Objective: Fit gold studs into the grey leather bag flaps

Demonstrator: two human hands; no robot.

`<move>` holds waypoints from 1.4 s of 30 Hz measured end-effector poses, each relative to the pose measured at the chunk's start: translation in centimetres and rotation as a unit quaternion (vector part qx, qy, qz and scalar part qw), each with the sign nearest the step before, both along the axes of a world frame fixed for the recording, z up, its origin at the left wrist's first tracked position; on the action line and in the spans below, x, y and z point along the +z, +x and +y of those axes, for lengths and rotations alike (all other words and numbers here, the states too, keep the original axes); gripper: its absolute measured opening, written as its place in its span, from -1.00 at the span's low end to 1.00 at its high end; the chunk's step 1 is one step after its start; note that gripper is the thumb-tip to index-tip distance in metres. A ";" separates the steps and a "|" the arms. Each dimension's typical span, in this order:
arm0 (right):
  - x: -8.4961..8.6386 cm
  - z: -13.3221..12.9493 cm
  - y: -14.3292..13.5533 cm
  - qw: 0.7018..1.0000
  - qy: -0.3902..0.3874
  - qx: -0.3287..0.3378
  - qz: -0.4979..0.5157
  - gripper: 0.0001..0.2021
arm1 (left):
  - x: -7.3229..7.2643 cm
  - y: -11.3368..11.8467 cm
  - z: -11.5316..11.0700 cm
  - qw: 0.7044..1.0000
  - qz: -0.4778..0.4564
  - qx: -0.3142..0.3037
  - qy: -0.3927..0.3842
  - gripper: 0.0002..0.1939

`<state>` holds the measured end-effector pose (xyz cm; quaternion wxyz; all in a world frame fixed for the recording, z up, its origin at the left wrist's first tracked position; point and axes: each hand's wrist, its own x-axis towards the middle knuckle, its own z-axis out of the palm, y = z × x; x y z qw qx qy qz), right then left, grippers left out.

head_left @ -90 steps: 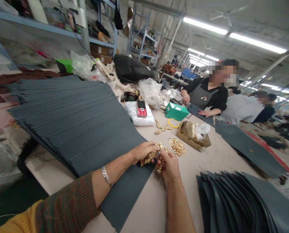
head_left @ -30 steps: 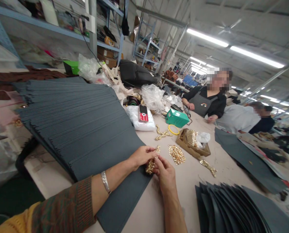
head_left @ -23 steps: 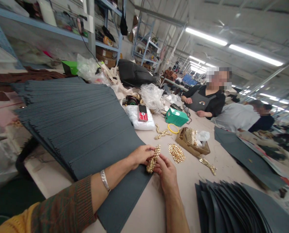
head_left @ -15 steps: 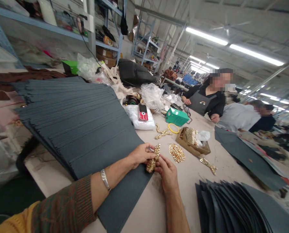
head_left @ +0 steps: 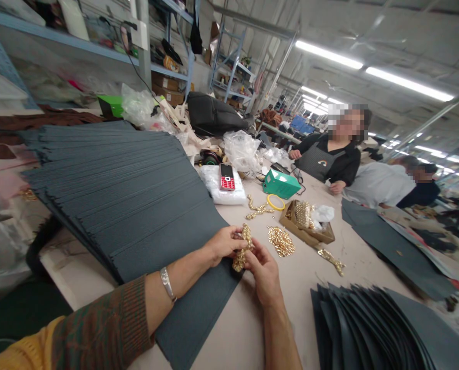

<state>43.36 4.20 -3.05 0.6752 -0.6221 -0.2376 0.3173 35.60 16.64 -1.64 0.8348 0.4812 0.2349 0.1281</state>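
Between my two hands is a bunched gold chain (head_left: 246, 236), held above the corner of a dark grey-blue sheet. My left hand (head_left: 225, 245), with a silver bracelet (head_left: 167, 284) on the wrist, is closed with its fingertips on the chain's left side. Fingers of my right hand (head_left: 264, 267) pinch the chain from the right. A loose pile of gold chain (head_left: 281, 241) lies on the table just to the right. Another twisted length of gold chain (head_left: 258, 209) rests farther back.
Overlapping dark sheets (head_left: 129, 190) cover the left side; another stack (head_left: 368, 324) stands front right. Behind the hands are a cardboard box (head_left: 310, 234) of chain, a yellow ring (head_left: 276, 202), a green box (head_left: 281, 184) and a phone (head_left: 226, 177). A co-worker (head_left: 325, 159) is across the table.
My right hand has turned slightly and its fingers have shifted on the chain. The chain's hanging part has changed shape. Across the table, the co-worker's head and hand have moved.
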 end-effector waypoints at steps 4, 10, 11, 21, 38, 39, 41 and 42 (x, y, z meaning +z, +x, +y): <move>0.0 -0.1 -0.1 1.000 0.011 0.020 -0.007 -0.33 | -0.1 0.0 0.2 1.000 -0.010 0.005 -0.027 -0.62; -0.5 0.2 0.2 0.999 0.006 -0.031 0.005 -0.49 | 0.1 0.1 -0.1 0.998 -0.032 -0.020 -0.047 -0.69; -0.5 0.3 0.2 1.000 0.002 -0.030 -0.009 -0.50 | 0.1 0.2 -0.3 0.998 -0.034 -0.023 -0.045 -0.68; -0.3 0.5 -0.7 0.995 -0.023 -0.050 -0.078 -0.45 | -0.5 0.2 -0.8 0.998 -0.052 0.023 0.021 -0.58; -0.3 1.3 -2.0 0.953 -0.066 -0.116 -0.271 -0.57 | 0.4 0.0 -0.9 1.000 -0.015 0.017 0.020 -0.52; -0.4 1.3 -2.0 0.952 -0.067 -0.118 -0.274 -0.55 | 0.4 0.0 -0.9 1.000 -0.016 0.014 0.023 -0.52; -0.4 1.3 -1.9 0.946 -0.065 -0.123 -0.293 -0.54 | 0.3 0.1 -0.9 0.999 -0.018 0.012 0.031 -0.51; -0.5 1.3 -1.9 0.942 -0.062 -0.122 -0.306 -0.56 | 0.3 0.1 -0.9 0.999 -0.019 0.013 0.036 -0.51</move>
